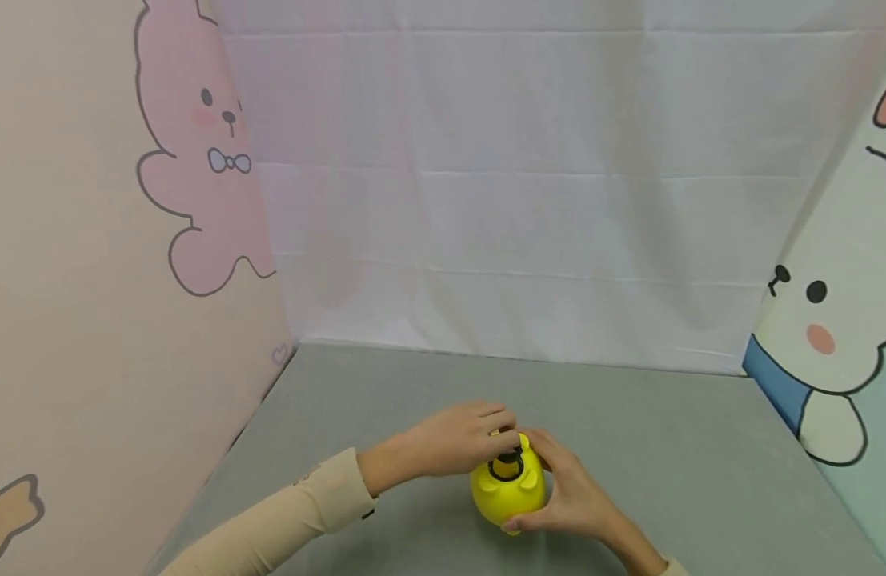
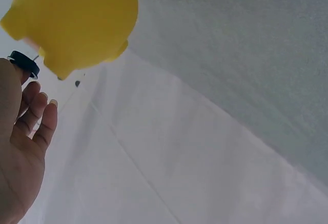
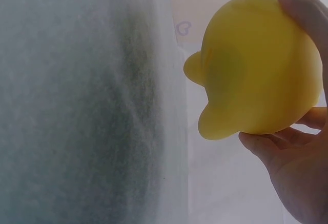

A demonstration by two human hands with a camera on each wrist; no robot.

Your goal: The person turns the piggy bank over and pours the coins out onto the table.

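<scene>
Two hands meet over one yellow toy near the front of the grey table. It is a round, smooth plastic body with small stubby bumps on its sides, and it has a black ring on its top.

Her or his right hand cups the toy from the right side, fingers curled round its far side and the thumb hooked under the near lower edge. From the right wrist view the same hold shows plainly: the yellow toy rests in the curl of the right hand, fingertips over the top and the palm beneath, with the grey table surface off to the left of the fingers.

The left hand comes in from the left in a beige sleeve and lies over the top of the toy, its fingertips bent down at the black ring. In the left wrist view a small black cap sits at the tips of the left hand, seemingly pinched, just beside the yellow toy; the other fingers are loosely bent.

Beyond the fingers hangs a creased white cloth backdrop. To the left of them stands a panel with a pink rabbit drawing, and to the right a panel with a white rabbit drawing.
</scene>
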